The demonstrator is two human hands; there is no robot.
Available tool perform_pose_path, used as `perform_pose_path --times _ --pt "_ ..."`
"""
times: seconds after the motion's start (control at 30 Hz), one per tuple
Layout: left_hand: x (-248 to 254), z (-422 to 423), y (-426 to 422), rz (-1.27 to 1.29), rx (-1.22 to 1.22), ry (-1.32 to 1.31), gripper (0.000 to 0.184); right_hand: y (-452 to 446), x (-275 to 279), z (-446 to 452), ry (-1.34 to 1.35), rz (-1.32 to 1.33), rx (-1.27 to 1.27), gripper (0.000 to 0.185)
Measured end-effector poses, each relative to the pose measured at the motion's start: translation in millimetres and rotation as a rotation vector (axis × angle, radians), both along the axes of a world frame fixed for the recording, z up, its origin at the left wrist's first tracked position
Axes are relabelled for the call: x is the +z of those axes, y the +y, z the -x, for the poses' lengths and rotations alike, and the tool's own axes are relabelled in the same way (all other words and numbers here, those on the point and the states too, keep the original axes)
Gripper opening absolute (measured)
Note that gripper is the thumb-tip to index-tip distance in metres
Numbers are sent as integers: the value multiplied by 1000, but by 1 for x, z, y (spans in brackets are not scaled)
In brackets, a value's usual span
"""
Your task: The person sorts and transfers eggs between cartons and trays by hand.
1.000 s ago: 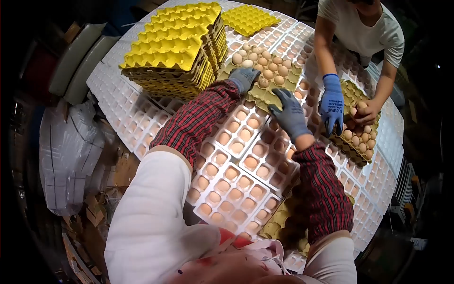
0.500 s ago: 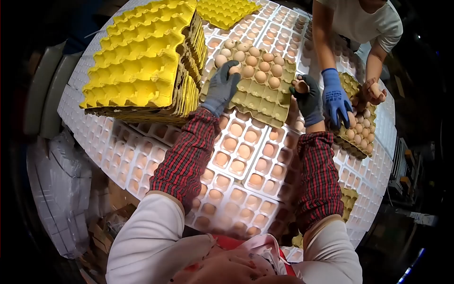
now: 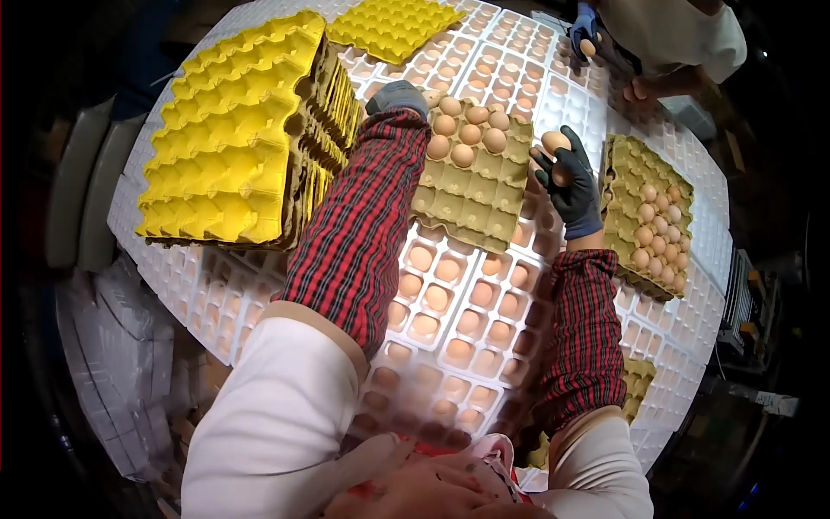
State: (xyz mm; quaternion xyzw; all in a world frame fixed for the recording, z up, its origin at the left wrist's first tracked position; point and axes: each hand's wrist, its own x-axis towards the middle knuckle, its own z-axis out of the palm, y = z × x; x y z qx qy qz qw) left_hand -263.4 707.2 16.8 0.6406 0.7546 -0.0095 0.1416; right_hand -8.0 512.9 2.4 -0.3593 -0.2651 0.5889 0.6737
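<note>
My left hand, in a grey glove, reaches to the far left corner of an olive pulp egg tray. Its fingers are hidden behind the hand and sleeve. Several brown eggs sit in the far rows of that tray, and its near rows hold none. My right hand, in a dark glove, is raised just right of the tray with its fingers curled around eggs. One egg shows at the fingertips and another lies lower against the palm.
A tall stack of yellow egg trays stands left, and another yellow tray lies behind. White plastic trays with eggs cover the table. A second pulp tray with eggs lies right. A co-worker's gloved hand holds an egg at far right.
My left hand has moved away from me to the tray's far left corner, and fewer eggs sit there. A second egg now shows in my right hand. The co-worker's gloved hand left the right tray.
</note>
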Motion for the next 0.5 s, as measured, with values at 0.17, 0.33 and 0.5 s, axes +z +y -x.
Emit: perform_pose_path --times 0.17,0.33,0.5 --pt "4 14 15 40 -53 86 39 51 2 10 -426 69 173 32" --pt "2 25 -6 -112 -27 61 39 148 3 71 -1584 -94 78 48" --pt "-16 50 -44 -354 246 -1501 41 203 15 128 -1949 171 372 52"
